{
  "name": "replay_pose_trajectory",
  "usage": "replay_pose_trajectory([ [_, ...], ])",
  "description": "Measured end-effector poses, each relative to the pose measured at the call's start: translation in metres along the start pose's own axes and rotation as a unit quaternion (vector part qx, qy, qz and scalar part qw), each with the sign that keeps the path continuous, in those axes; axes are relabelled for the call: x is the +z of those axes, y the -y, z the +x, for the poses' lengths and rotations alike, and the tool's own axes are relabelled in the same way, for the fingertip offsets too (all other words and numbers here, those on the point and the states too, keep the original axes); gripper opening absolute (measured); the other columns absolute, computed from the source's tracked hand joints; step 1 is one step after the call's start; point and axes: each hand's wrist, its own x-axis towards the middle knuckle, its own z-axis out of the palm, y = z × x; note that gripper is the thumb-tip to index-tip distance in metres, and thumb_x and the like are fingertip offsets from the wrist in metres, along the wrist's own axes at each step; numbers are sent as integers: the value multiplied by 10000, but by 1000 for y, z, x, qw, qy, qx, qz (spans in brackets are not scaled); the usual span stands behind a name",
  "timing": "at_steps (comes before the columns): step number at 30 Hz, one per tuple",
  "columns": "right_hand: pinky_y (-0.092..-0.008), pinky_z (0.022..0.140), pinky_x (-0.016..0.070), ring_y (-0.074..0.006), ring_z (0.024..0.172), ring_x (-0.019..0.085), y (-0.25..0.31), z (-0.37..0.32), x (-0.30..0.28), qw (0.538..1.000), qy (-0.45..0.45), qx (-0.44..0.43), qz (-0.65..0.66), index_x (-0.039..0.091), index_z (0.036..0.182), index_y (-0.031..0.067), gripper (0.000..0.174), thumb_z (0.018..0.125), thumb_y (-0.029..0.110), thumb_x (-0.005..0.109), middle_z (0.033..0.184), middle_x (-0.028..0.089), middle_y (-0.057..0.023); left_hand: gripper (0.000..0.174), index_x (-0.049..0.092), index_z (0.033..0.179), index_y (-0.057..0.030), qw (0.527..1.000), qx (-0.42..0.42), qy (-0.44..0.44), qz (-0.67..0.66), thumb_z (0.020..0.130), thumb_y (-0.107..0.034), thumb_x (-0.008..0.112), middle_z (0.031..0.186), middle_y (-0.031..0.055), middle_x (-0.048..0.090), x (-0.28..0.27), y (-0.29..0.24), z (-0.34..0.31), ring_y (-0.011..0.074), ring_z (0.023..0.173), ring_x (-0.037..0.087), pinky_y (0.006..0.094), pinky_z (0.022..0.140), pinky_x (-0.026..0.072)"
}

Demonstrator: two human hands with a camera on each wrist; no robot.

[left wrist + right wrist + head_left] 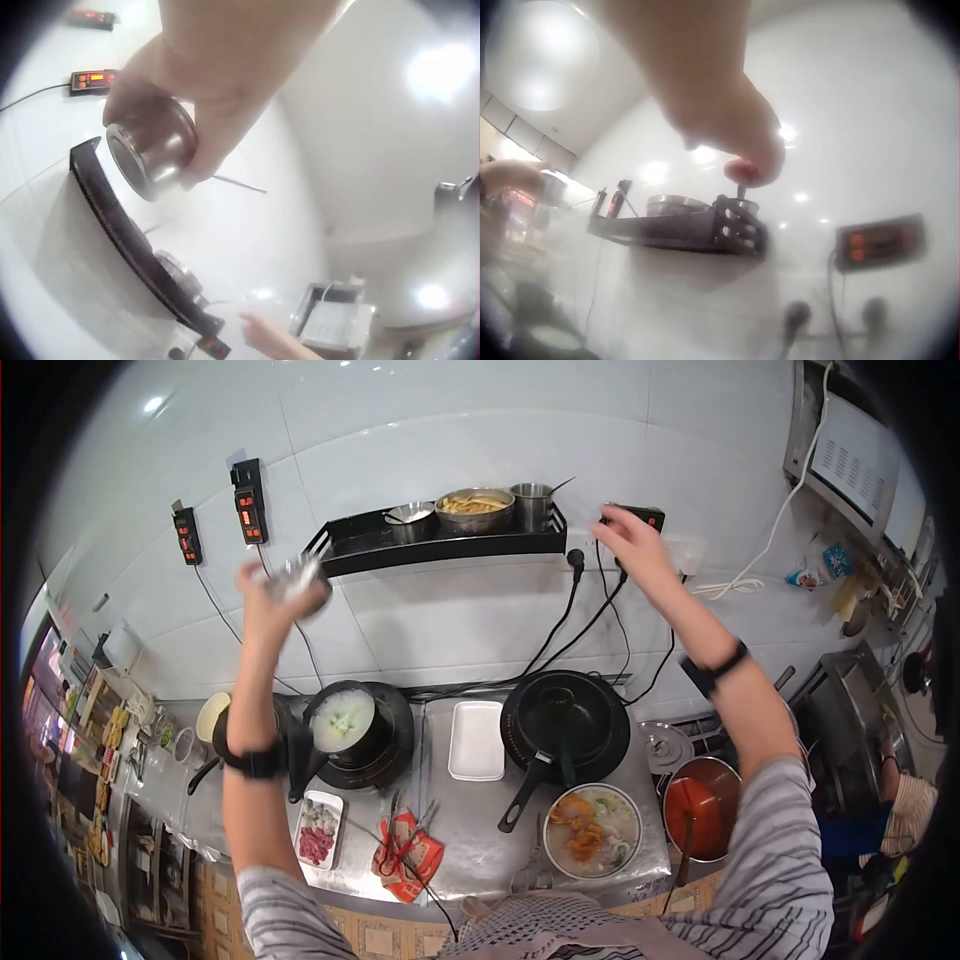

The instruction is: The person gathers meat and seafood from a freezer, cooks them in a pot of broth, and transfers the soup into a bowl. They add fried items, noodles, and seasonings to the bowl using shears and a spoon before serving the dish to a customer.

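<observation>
Head view: a person's left hand (pixel 270 610), raised by the left end of the black wall shelf (pixel 440 562), has its grip curled round a small metal cup (pixel 308 588), blurred here. The right hand (pixel 640 548) is raised off the shelf's other end, its grip relaxed and fairly narrow, with nothing seen in it. Two digital controllers (pixel 250 515) on the wall at left show red digits too blurred to read. On the steel surface (pixel 480 830) lies a red packet (pixel 425 857) with pale lettering that I can't make out beyond what may be an H, and red-handled scissors (pixel 398 853) rest on it. The apron (pixel 520 932) carries writing too small to read

The left wrist view adds the cup's smooth side and rounded end, with thumb and fingers on opposite sides, and a thin metal handle (pixel 240 184) beyond it; whether that end is mouth or base, I cannot tell. The right wrist view sets the right hand over the handle of the shelf's metal container (pixel 748 204), and contact is unclear. Only the head view shows the saucepan (pixel 380 732) of pale liquid and greens, the white tray (pixel 477 742), the frying pan (pixel 560 715) and the bowl (pixel 549 842) of soup
</observation>
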Motion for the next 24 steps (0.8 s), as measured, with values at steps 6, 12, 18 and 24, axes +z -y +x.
replay_pose_trajectory([
  [6,-400,780,465,-319,871,618,-27,128,79,996,-77,17,-53,634,952,-26,448,820,395,554,894,650,-197,870,211,1196,-45,997,-40,-12,-58,576,-128,816,1078,177,462,-44,13,-212,230,1024,474,336,906,388],
  [12,-351,708,460,-301,791,606,48,85,61,958,-3,-218,-189,650,946,46,243,866,217,498,888,638,-155,871,194,1166,-60,967,-244,-45,-54,558,-118,814,1119,179,432,-102,32,-364,244,1087,465,337,910,395],
  [18,-264,608,453,-171,669,575,136,0,63,935,-29,-302,-182,629,957,32,171,883,146,527,757,607,-63,837,198,1152,-68,957,-268,-97,-63,563,-83,791,1106,174,420,-152,93,-394,234,1057,478,338,903,399],
  [24,-194,502,426,-60,563,522,211,-97,142,996,81,43,19,631,966,82,190,890,240,556,668,550,10,818,218,1158,-41,987,-149,-58,-4,551,-60,767,1139,154,408,-209,189,-360,237,1072,456,345,926,373],
])
